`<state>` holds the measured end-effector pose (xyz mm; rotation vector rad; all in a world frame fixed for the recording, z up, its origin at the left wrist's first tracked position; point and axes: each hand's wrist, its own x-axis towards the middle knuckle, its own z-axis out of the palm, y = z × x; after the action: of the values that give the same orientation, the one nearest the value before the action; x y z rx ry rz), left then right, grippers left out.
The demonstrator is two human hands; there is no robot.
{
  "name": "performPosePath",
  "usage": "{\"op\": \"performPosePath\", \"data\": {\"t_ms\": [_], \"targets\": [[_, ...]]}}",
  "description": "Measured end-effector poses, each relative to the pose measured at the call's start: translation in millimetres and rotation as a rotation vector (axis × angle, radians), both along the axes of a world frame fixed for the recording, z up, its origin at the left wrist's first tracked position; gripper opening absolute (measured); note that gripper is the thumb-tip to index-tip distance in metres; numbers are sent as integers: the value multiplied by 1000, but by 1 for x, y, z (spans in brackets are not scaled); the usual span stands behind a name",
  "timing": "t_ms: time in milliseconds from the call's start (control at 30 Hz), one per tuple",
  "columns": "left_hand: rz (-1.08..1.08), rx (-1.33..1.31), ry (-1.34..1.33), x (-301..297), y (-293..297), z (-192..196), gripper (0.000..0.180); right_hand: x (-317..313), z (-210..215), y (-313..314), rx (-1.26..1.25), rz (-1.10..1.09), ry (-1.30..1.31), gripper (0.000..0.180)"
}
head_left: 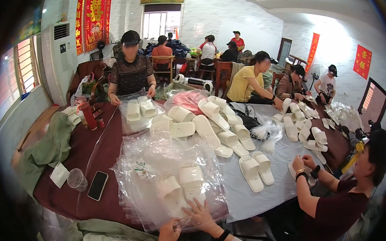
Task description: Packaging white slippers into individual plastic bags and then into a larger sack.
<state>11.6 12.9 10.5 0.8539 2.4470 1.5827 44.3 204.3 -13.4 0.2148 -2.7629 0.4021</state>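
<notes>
In front of me a pair of white slippers, the left slipper (171,193) and the right slipper (191,178), lies among clear plastic bags (131,192) stacked on the table. Whether the pair is inside the top bag or on it, I cannot tell for sure. My left hand (168,234) is closed at the near edge of the bags, with the thumb and fingers pinching the plastic. Fingers spread, my right hand (200,216) rests on the bag by the slippers' near ends. A dark band (222,237) circles my right wrist.
White slippers (210,130) are heaped beyond the bags. A phone (97,186) and a clear plastic cup (77,179) stand to the left on the dark red cloth (108,137). At right a co-worker's hands (303,165) handle a slipper; others work across the table.
</notes>
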Motion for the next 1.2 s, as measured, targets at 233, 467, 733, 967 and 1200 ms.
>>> {"op": "performPosePath", "data": {"t_ms": [233,467,733,967,1200], "targets": [[-45,-47,-27,4,-9,13,28,-16,0,-9,33,-149,38,61],[-4,80,-164,3,-6,27,25,-8,18,9,-92,90,12,64],[32,214,-238,-6,-18,32,21,11,18,16,28,83,-111,63],[38,337,-305,3,-14,69,15,9,52,12,-188,-117,192,45],[160,498,-302,-11,-23,96,11,44,109,-8,-146,292,467,41]]}}
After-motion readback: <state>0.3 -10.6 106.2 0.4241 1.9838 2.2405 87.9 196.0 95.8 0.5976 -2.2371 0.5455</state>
